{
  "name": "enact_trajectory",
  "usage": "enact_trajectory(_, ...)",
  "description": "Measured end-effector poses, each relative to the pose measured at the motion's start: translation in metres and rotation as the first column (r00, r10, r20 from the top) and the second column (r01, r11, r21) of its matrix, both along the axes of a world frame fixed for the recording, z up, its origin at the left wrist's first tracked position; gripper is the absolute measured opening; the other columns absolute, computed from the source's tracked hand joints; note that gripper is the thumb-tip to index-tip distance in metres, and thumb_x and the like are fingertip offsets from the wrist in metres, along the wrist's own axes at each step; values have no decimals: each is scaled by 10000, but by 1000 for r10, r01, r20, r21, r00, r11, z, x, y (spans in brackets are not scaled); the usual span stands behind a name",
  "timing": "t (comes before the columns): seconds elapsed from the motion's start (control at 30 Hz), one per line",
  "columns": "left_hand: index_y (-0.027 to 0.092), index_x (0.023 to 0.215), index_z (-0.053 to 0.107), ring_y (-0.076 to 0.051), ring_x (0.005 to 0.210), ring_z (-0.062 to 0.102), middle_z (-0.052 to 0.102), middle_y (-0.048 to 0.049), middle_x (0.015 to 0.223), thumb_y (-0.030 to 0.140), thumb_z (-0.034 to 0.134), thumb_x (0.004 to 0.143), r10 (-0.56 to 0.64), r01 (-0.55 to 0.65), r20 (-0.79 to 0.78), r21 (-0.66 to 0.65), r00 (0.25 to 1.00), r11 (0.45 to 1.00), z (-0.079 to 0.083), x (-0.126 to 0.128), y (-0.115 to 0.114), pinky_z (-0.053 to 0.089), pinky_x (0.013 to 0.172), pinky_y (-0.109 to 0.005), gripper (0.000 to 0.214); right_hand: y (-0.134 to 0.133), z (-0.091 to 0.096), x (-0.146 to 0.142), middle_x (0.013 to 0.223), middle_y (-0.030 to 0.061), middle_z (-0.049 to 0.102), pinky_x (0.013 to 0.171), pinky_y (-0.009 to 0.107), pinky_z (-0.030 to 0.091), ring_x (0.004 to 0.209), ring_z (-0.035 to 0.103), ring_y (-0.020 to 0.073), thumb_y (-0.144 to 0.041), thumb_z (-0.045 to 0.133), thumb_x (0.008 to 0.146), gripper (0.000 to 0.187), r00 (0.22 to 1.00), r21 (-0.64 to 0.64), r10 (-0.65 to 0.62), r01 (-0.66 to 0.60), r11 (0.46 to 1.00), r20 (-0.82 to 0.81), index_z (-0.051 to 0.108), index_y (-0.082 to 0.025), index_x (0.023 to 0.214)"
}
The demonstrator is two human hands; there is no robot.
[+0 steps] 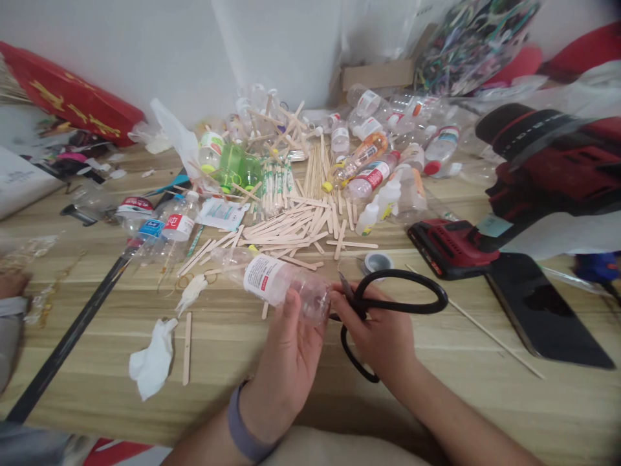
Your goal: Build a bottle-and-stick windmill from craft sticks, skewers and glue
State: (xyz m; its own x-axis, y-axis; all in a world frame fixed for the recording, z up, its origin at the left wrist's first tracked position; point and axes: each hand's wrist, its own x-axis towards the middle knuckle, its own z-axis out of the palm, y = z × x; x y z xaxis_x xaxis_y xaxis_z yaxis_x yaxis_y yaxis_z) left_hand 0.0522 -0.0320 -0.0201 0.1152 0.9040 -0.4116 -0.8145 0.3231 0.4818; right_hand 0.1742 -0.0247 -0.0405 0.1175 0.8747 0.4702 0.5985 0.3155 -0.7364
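Note:
My left hand is closed around a clear plastic bottle with a white and red label, held on its side above the wooden floor. My right hand grips large black scissors by the handles. The scissor blades meet the bottom end of the bottle. A purple band sits on my left wrist. A pile of wooden craft sticks lies just beyond the bottle.
Several empty plastic bottles and thin skewers lie at the back. A red and black power tool and a dark phone lie to the right. A crumpled tissue, a black rod and another person's hand are at left.

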Motion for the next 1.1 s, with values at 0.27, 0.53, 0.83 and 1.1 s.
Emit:
enact_trajectory(0.27,150,1099,690,-182,1088,676,734,-70,1115,314,604,958,-40,39,13,25,999,999,1,-1,-2,543,965,-271,232,1,-1,3,605,35,673,517,266,482,542,633,169,-301,552,921,314,995,53,-20,15,998,96,640,-197,638)
enact_trajectory(0.53,130,1099,680,-170,1049,694,739,-80,1095,241,507,1006,-36,38,63,-28,997,999,3,-1,-3,562,933,-267,225,3,-10,3,576,24,654,532,273,471,536,617,174,-267,553,908,288,983,186,-72,40,982,167,625,-211,635)
enact_trajectory(0.83,133,1117,660,-197,1088,673,712,-94,1153,290,634,938,7,-7,30,-8,1000,1000,2,-3,0,522,1005,-316,240,1,-5,0,679,48,737,543,280,525,602,696,200,-268,575,894,212,998,85,-29,24,996,54,707,-186,751)
enact_trajectory(1.1,207,1029,704,-156,1060,652,709,-26,1068,401,786,794,-26,48,-102,219,994,975,2,1,0,507,943,-236,315,-2,1,-4,708,40,771,547,274,564,623,731,215,-312,631,859,172,994,-40,-65,62,997,-82,742,-196,795)
